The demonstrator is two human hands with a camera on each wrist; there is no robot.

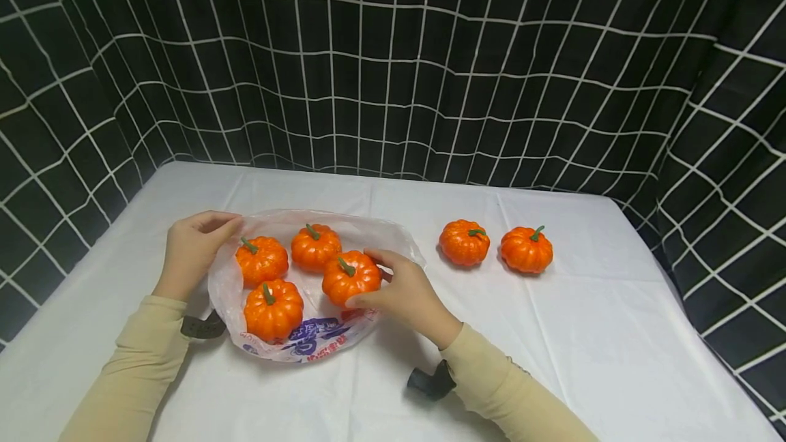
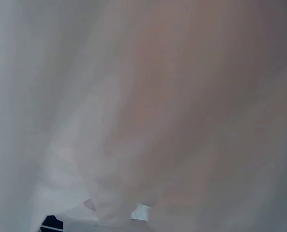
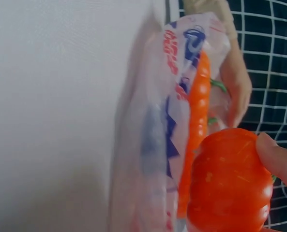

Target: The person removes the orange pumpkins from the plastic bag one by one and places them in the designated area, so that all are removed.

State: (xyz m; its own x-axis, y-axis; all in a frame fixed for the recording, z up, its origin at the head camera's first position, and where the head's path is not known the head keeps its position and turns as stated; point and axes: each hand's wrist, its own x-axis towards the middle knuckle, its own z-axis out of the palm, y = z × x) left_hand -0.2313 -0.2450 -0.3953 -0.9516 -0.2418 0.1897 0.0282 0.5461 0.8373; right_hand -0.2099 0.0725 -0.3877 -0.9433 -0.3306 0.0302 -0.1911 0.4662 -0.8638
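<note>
Pumpkin [image 1: 344, 285], head view: right hand [image 1: 410, 292] grips it over bag's [image 1: 222, 292] 3 o'clock; left hand [image 1: 195, 245] pinches edge at 10, pumpkin toward its 4. Left wrist: blur, I can't tell anything. Right wrist: I see gripped pumpkin, roundish, bag toward 10 o'clock.

V. blurry, pale translucent film [image 2: 85, 130] fills most of frame, pinkish-brown tint ctr to R. Btm L: small dark patch [image 2: 52, 223], white-lined; btm ctr: small bright patch [image 2: 141, 212].

Left hand [image 1: 195, 251] pinching; right hand [image 1: 408, 293] gripping; both forearms [image 1: 132, 363] angled forward, inward.
</note>
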